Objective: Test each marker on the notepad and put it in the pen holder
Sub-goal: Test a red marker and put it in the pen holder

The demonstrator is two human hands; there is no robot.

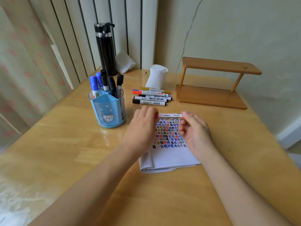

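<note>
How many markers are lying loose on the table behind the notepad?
4, stacked in a row between the pen holder and wooden stand: yellow farthest, red-capped, then two black-capped. More could be hidden.

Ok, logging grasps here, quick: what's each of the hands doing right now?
Left hand: closed on the red cap end of the white-barrelled marker.
Right hand: fingers pinching that marker's other end.

Both forearms outstretched, left hand [143, 126] and right hand [194, 131] each in a fingertip grip, palms down.
</note>
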